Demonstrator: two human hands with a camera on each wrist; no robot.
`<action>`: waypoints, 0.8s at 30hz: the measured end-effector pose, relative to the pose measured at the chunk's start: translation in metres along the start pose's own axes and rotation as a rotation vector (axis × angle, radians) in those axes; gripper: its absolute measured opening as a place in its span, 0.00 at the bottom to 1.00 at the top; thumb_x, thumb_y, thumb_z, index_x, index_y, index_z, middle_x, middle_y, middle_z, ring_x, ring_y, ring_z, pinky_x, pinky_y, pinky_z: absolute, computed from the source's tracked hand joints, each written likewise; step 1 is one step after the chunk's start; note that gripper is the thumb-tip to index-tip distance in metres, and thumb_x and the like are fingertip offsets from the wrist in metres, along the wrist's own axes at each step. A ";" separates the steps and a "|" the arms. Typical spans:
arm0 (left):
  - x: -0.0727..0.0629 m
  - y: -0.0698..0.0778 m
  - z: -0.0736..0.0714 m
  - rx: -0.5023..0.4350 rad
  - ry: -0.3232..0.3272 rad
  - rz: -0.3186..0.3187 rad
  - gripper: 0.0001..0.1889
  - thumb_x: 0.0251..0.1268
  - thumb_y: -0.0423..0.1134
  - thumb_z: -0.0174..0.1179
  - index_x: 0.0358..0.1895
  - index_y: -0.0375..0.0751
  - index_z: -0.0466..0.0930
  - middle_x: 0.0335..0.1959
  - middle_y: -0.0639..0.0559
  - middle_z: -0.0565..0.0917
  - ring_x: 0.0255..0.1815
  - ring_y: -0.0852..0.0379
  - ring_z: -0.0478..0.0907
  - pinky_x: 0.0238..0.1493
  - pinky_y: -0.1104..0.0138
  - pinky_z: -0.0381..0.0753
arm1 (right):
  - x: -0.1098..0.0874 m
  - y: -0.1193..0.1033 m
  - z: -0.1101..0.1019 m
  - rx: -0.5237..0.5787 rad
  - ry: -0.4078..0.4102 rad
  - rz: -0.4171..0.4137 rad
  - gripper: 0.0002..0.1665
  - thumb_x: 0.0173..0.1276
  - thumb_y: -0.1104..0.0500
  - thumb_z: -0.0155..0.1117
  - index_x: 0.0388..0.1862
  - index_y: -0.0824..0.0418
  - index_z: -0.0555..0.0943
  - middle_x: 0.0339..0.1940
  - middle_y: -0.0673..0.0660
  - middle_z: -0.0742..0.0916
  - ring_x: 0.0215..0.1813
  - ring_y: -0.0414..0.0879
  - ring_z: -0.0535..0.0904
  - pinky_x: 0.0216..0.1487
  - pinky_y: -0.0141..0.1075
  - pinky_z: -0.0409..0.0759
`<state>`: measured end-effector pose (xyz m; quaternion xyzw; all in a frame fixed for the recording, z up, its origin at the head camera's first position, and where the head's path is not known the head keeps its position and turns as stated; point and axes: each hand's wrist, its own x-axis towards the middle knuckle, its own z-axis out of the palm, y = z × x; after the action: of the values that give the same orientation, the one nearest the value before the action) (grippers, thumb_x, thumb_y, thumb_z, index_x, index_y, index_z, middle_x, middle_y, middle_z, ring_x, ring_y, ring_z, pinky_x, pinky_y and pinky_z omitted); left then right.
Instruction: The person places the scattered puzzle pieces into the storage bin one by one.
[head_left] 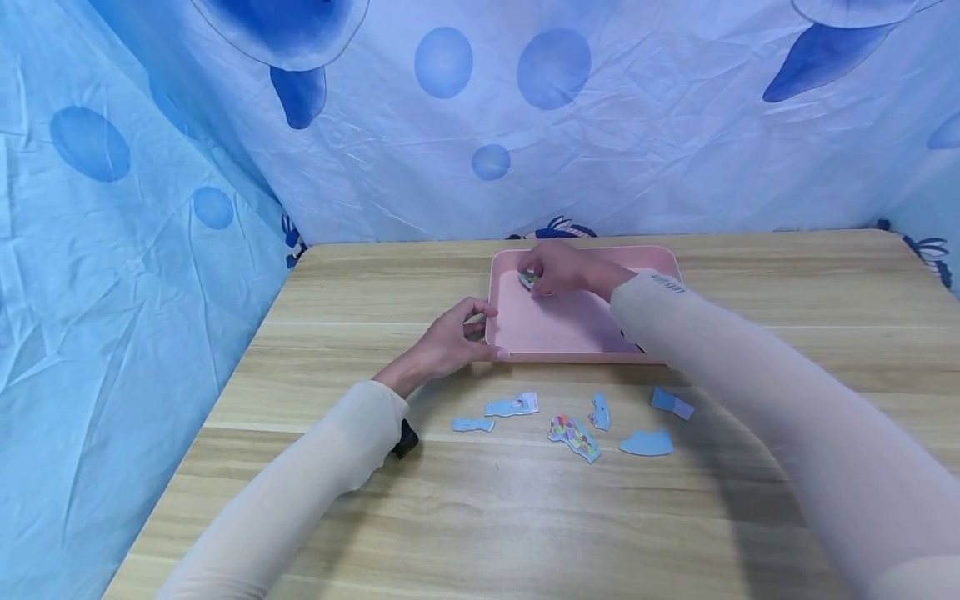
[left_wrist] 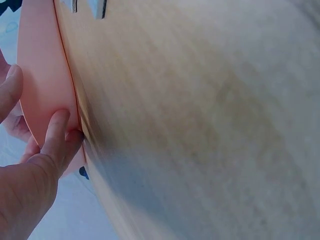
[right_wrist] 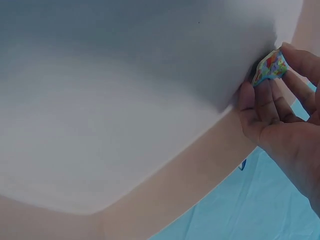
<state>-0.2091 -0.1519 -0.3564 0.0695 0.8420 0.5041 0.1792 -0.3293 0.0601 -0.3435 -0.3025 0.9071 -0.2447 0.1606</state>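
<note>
My right hand [head_left: 557, 267] is inside the pink tray [head_left: 585, 357], near its back left corner. It pinches a colourful puzzle piece [right_wrist: 271, 67] between thumb and fingers, close over the tray floor; in the head view the fingers partly cover the piece [head_left: 527, 279]. At the tray's front left corner, my left hand [head_left: 452, 340] holds the rim, with the thumb on the front wall and curved fingers at the left side. In the left wrist view, fingertips [left_wrist: 59, 120] press the tray's outer wall [left_wrist: 42, 55].
Several loose puzzle pieces lie on the wooden table in front of the tray: a multicoloured one [head_left: 574, 437], a blue one [head_left: 647, 443], a blue and lilac one [head_left: 672, 403] and others. Behind and to the left hangs a blue printed cloth [head_left: 375, 158].
</note>
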 end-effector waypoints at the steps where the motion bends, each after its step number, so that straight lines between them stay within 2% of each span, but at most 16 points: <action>1: 0.000 0.000 0.000 0.002 -0.002 0.003 0.33 0.50 0.35 0.74 0.60 0.41 0.67 0.68 0.49 0.66 0.69 0.49 0.66 0.65 0.61 0.70 | 0.001 0.000 0.001 -0.020 -0.012 0.008 0.27 0.59 0.67 0.68 0.60 0.66 0.78 0.52 0.63 0.82 0.46 0.53 0.76 0.49 0.43 0.78; 7: -0.001 0.000 0.001 0.019 -0.002 0.003 0.34 0.50 0.36 0.74 0.60 0.42 0.67 0.67 0.50 0.66 0.70 0.49 0.65 0.65 0.61 0.70 | 0.008 0.001 0.005 -0.132 -0.044 -0.016 0.24 0.61 0.65 0.66 0.59 0.65 0.78 0.52 0.63 0.82 0.47 0.54 0.76 0.54 0.46 0.77; 11: -0.001 0.000 0.000 0.019 0.000 0.004 0.34 0.50 0.37 0.74 0.60 0.42 0.67 0.67 0.50 0.66 0.70 0.49 0.66 0.65 0.60 0.71 | 0.010 0.001 0.005 -0.163 -0.050 -0.047 0.24 0.62 0.66 0.66 0.58 0.66 0.78 0.53 0.63 0.82 0.48 0.54 0.77 0.54 0.46 0.77; 17: 0.000 0.000 0.001 0.008 0.001 0.003 0.34 0.50 0.36 0.74 0.60 0.42 0.68 0.67 0.50 0.67 0.69 0.49 0.66 0.64 0.60 0.71 | 0.008 0.000 0.002 -0.187 -0.082 -0.033 0.27 0.63 0.65 0.66 0.62 0.66 0.75 0.55 0.65 0.80 0.51 0.55 0.76 0.56 0.46 0.76; 21: 0.000 0.000 0.001 0.004 0.001 0.001 0.33 0.50 0.35 0.74 0.60 0.42 0.68 0.67 0.50 0.67 0.70 0.49 0.65 0.64 0.60 0.71 | 0.004 -0.003 -0.002 -0.160 -0.074 -0.028 0.30 0.63 0.64 0.67 0.64 0.68 0.73 0.49 0.65 0.82 0.46 0.54 0.78 0.50 0.44 0.78; 24: 0.000 -0.001 0.001 0.005 0.004 0.002 0.33 0.50 0.35 0.74 0.60 0.42 0.68 0.68 0.49 0.66 0.70 0.49 0.65 0.64 0.60 0.71 | 0.001 -0.004 -0.007 -0.112 -0.030 -0.027 0.29 0.62 0.64 0.67 0.63 0.68 0.74 0.41 0.63 0.83 0.36 0.50 0.77 0.39 0.40 0.77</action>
<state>-0.2088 -0.1509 -0.3576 0.0700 0.8434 0.5025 0.1768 -0.3306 0.0591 -0.3354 -0.3268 0.9127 -0.1911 0.1537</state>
